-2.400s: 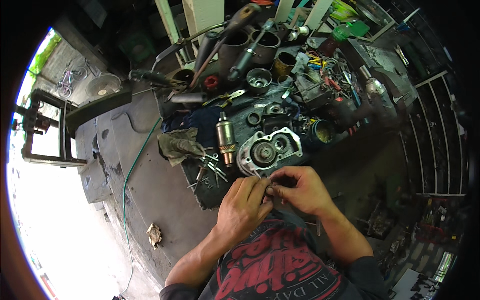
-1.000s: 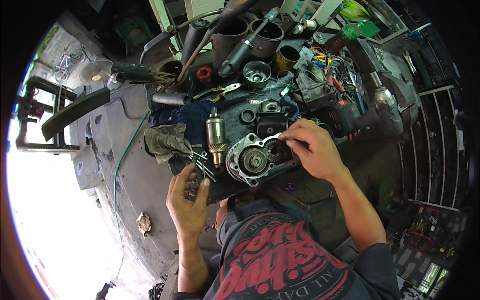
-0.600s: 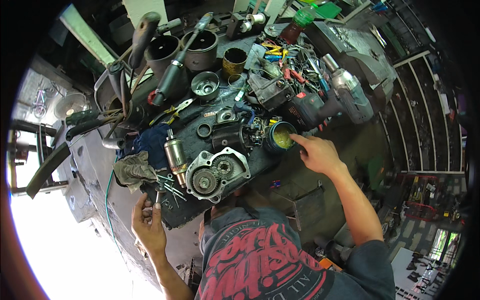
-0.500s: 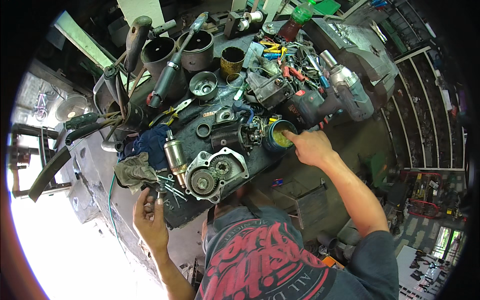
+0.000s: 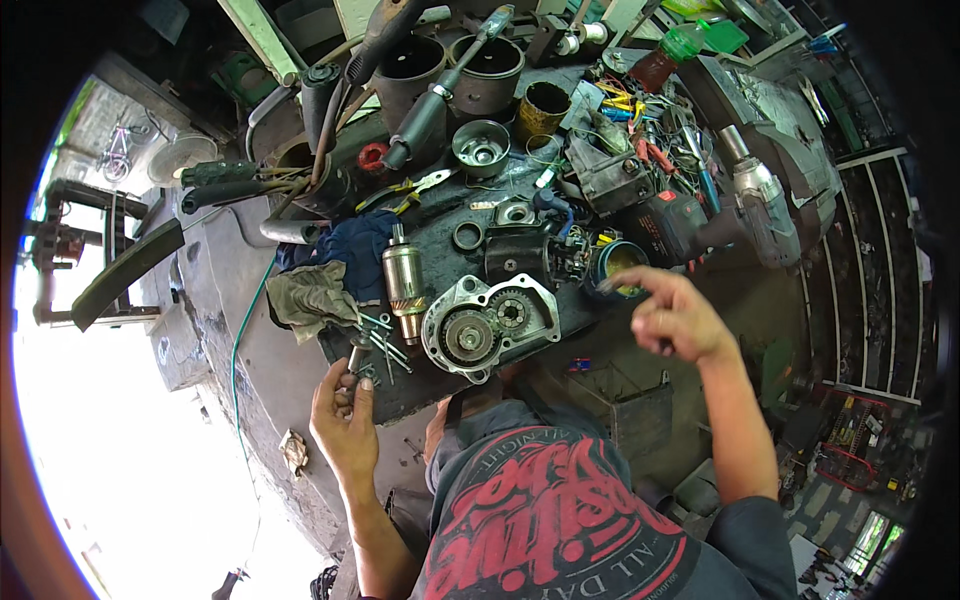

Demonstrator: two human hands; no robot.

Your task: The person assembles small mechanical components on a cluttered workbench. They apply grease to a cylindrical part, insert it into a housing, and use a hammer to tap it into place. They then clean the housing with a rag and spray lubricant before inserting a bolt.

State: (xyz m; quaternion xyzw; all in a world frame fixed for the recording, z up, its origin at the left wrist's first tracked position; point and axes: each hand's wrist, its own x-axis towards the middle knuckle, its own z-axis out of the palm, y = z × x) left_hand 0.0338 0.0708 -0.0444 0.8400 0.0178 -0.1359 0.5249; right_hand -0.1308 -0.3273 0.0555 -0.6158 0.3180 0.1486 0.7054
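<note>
Near the bench's front left edge, my left hand pinches a small round-ended metal shaft upright. Several long bolts lie close beside it. My right hand is over the front right edge, index finger stretched out and the others loosely curled; a smear of grease seems to be on the fingertip. Just beyond that finger stands a blue-rimmed tub of yellowish grease. Between my hands lie an open gear housing with two gears, a starter armature and a black motor body.
Rags lie at the left, near yellow-handled pliers. A metal cup and large dark cylinders stand behind. On the right are a cordless impact wrench, a pile of hand tools and a bottle.
My right hand has drawn its finger out of the grease tub, back toward me. My left hand still holds the metal shaft. The whole view has shifted, so the bench sits further right.
</note>
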